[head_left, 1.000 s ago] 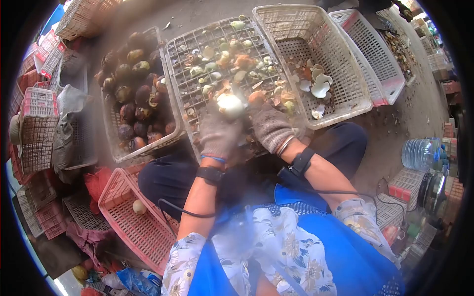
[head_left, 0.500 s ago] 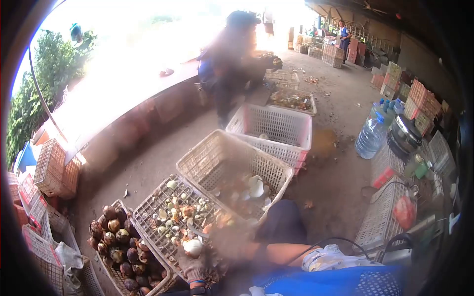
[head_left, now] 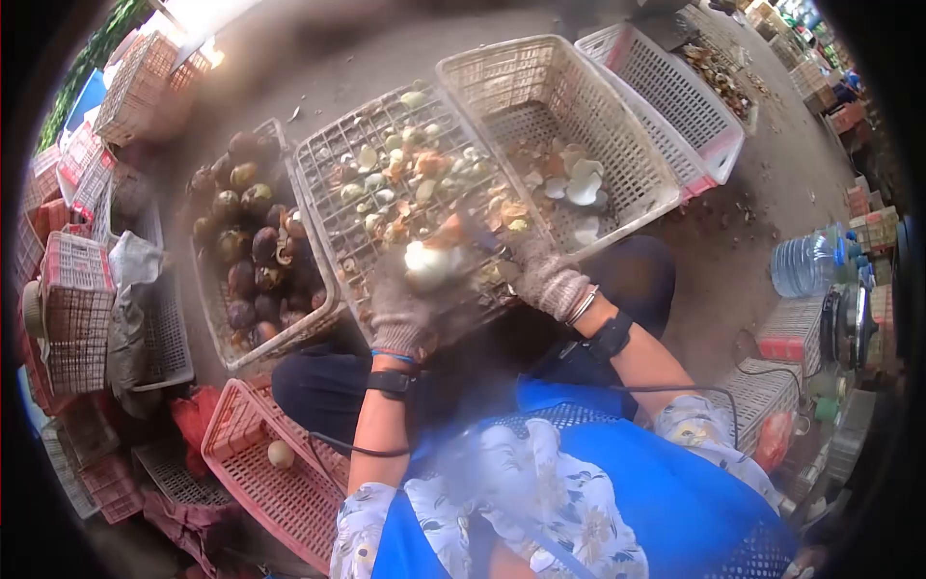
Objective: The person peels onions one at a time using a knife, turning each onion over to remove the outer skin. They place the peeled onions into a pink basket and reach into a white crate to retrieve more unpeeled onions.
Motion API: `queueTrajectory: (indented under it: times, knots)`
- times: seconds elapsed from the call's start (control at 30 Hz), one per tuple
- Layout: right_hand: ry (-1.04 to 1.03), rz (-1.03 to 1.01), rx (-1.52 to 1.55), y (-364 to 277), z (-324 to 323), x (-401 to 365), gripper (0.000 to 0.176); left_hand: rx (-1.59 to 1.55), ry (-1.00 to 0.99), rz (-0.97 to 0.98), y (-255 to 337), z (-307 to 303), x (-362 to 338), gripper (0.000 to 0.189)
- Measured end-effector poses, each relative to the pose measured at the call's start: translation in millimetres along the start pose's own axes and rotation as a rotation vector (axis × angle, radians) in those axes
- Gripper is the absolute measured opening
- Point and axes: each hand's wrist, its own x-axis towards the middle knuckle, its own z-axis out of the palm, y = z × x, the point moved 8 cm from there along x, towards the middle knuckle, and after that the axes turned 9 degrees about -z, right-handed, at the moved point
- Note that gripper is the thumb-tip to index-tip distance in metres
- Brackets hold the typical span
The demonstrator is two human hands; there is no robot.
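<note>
My left hand [head_left: 397, 314], in a grey knit glove, is closed around a white, peeled round piece [head_left: 432, 265] that looks like a coconut, an orange-brown strip at its top. Opposite it, my gloved right hand [head_left: 550, 278] is curled around a small dark tool [head_left: 490, 245], blurred, probably a peeling knife. Both hands are over the near edge of a crate grid [head_left: 323, 207] strewn with pale caps and brown peelings. At its left stands a crate of dark brown, coconut-like balls [head_left: 265, 246]. Curved white pieces [head_left: 583, 183] lie in the deep crate at its right.
A white crate [head_left: 666, 106] adjoins the deep crate. By my left knee, a pink crate [head_left: 260, 473] holds one pale ball [head_left: 281, 454]. Stacked crates [head_left: 77, 309] stand far left. On the right are a water bottle [head_left: 805, 264] and a cable [head_left: 675, 388].
My view has swung down, bringing both forearms and the pink crate in. The person ahead has left the view. My left hand still holds the white piece; my right hand now shows more clearly.
</note>
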Motion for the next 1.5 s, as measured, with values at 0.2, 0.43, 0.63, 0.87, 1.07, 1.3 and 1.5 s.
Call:
queueTrajectory:
  times: [0.2,0.43,0.63,0.87,1.07,1.3,1.5]
  knots:
    - [-0.273,-0.150,-0.234,-9.6,27.0,-2.4,0.031,0.147,-0.041,0.006,48.2,-25.1,10.2,0.078]
    - [-0.250,-0.321,-0.583,-43.9,11.0,9.7,0.042,0.096,-0.324,-0.358,65.5,-26.4,30.1,0.082]
    - [-0.001,-0.480,-0.533,-42.5,16.4,35.4,0.046,0.026,-0.288,-0.360,33.9,-24.0,42.8,0.076]
    - [-0.106,-0.402,-0.426,-44.2,23.2,44.3,0.047,0.019,-0.353,-0.364,44.0,-26.2,39.2,0.077]
    - [-0.136,-0.327,-0.425,-49.2,40.0,67.8,0.039,-0.050,-0.328,-0.415,32.7,-19.7,42.0,0.072]
    - [-0.198,-0.146,-0.323,-45.1,36.7,70.7,0.018,0.299,-0.143,-0.167,62.2,-16.1,24.7,0.063]
    - [-0.305,-0.003,-0.318,-32.1,46.0,49.4,0.019,0.427,-0.030,-0.107,49.9,0.8,2.9,0.073]
